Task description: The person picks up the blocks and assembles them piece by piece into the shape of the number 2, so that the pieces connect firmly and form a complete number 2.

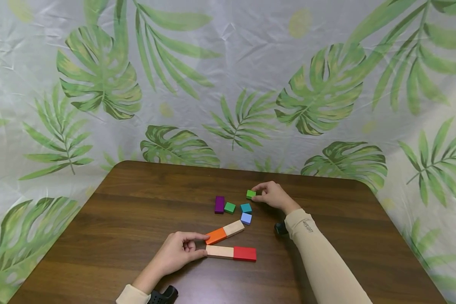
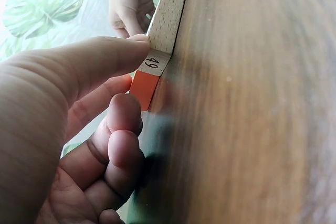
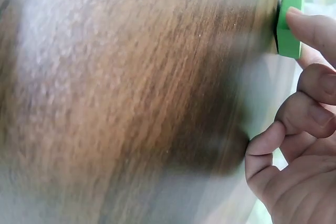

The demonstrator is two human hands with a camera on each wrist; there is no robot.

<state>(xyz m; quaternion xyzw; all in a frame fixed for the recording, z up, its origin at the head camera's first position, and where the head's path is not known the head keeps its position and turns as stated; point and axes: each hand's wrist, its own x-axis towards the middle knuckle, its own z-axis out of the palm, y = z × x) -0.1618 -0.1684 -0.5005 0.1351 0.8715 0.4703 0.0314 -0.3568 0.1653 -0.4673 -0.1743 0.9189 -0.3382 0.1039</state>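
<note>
At the far right of the group, my right hand (image 1: 275, 196) pinches a light green block (image 1: 251, 194) between thumb and index finger; the right wrist view shows the thumb on the green block's (image 3: 289, 35) face. My left hand (image 1: 180, 251) has its index fingertip on an orange block (image 1: 216, 236) and its thumb at the end of a plain wood block (image 1: 219, 252). In the left wrist view, the thumb lies against the plain block's (image 2: 169, 19) end, marked 49, with the orange block (image 2: 143, 88) beyond. Its other fingers are curled.
A red block (image 1: 245, 253) adjoins the near plain block; another plain block (image 1: 233, 228) extends the orange one, forming a V. Further back lie purple (image 1: 219, 204), green (image 1: 229, 207), teal (image 1: 245, 207) and light blue (image 1: 246, 218) blocks. A leaf-print curtain (image 1: 228, 84) hangs behind the table (image 1: 167, 185).
</note>
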